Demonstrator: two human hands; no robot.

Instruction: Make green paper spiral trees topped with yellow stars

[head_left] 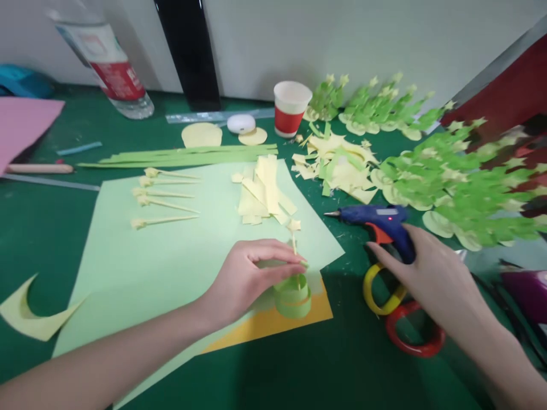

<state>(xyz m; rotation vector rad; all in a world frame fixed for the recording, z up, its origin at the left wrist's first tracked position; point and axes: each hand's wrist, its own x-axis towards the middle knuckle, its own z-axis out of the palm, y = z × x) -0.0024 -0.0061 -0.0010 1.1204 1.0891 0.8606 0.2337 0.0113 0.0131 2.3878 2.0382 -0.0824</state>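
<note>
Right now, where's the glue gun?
Head view, right of center: the blue glue gun is at the right hand, just above the yellow ring in the picture.

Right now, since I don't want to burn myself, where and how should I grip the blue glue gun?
I'd grip the handle of the glue gun from the right: the handle slants toward your right hand, while the metal nozzle points left.
</note>
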